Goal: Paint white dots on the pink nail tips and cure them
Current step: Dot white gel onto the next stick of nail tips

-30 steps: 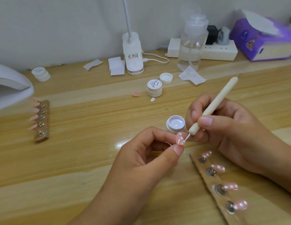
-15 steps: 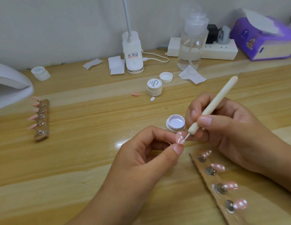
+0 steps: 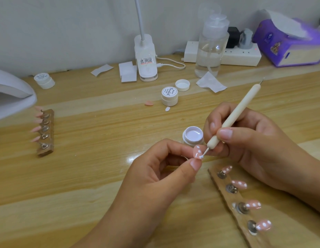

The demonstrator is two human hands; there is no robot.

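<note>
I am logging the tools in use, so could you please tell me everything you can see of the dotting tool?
The dotting tool is a slim stick with a matte cream handle and a thin metal pin at each end. It slants, upper end toward the far right. The right hand pinches it near the lower end, pen-style. The lower pin's small tip, white with paint, touches the pink nail tip pinched in the left hand.

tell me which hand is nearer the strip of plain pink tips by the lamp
Left. The left hand sits right of that strip, pinching a nail tip. The right hand is even farther right, holding the dotting tool.
</note>
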